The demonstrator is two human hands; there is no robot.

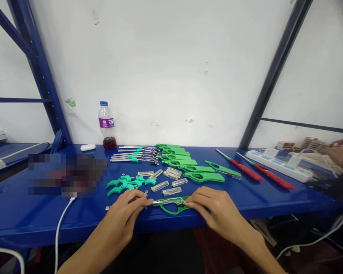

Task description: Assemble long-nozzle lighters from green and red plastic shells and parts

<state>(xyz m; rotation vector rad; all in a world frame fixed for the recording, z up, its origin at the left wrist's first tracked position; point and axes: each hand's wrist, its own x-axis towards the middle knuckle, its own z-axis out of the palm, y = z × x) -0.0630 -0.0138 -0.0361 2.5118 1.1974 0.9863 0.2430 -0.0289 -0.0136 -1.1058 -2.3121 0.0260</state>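
Head view: left hand (pixel 131 213) pinches a slim metal rod (pixel 156 202); right (pixel 210 207) pinches the curved green plastic shell (pixel 171 209). Smooth blue table (pixel 82 217), white wall (pixel 165 76).

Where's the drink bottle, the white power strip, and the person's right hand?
Drink bottle (pixel 106 123): head view, on its purple label.
White power strip (pixel 279 166): head view, around the middle of its long body.
Right hand (pixel 214 203): head view, on the back of the hand.

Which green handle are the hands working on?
The one nearest you, at the blue table's front edge, between the left hand and the right hand. The other green handles lie farther back, away from both hands.
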